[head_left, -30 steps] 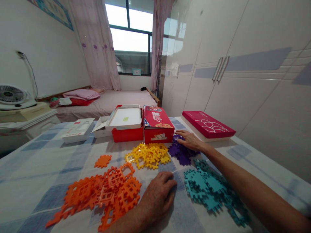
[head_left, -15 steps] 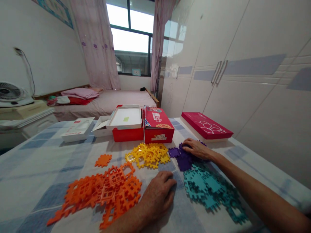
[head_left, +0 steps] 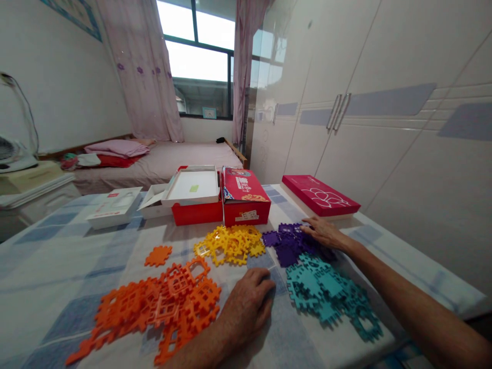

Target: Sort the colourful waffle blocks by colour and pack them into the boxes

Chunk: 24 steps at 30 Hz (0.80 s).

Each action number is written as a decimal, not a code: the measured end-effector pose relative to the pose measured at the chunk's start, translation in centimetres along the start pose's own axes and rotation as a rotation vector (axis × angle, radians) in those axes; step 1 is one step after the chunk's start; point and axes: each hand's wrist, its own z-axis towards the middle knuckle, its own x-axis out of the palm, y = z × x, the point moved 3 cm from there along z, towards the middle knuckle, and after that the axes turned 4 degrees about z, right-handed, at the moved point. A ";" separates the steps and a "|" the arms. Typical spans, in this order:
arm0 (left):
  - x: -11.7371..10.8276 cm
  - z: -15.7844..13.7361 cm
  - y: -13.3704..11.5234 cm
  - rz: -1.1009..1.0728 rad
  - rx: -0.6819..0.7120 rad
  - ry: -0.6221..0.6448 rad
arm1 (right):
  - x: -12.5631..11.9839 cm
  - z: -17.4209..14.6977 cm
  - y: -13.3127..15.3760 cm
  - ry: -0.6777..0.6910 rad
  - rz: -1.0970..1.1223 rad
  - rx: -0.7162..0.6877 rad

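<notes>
My right hand (head_left: 325,233) reaches over the pile of purple interlocking plastic pieces (head_left: 287,253). Its fingers are stretched out and apart, the tips at the pile's right side. On the cloth rests my left hand (head_left: 249,297), with fingers loosely curled under and nothing visible in them. To its left lie orange interlocking pieces (head_left: 165,297), overlapping in a heap. One orange square piece (head_left: 158,255) sits apart. Beyond the left hand is a pile of yellow pieces (head_left: 230,244). Teal pieces (head_left: 326,289) spread beneath and beside my right forearm.
At the back stand a red printed box (head_left: 246,197), an open red box with a white tray (head_left: 193,185), white boxes (head_left: 115,207) and a flat crimson box (head_left: 321,196). A checked tablecloth (head_left: 46,266) covers the table. White wardrobes rise on the right.
My right hand has shifted slightly right over the purple pile, uncovering more pieces, and its fingers have straightened. My left hand stays in place. The view has turned a little to the right.
</notes>
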 end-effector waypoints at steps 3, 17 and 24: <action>0.0 0.0 0.0 -0.002 0.002 -0.001 | -2.0 -0.5 4.9 -0.155 0.006 -0.178; 0.0 0.1 0.0 -0.019 -0.001 0.009 | -0.9 6.6 20.1 -0.249 -0.150 -0.482; 0.2 0.2 0.1 -0.020 -0.004 0.001 | -1.5 7.6 18.9 -0.351 -0.067 -0.260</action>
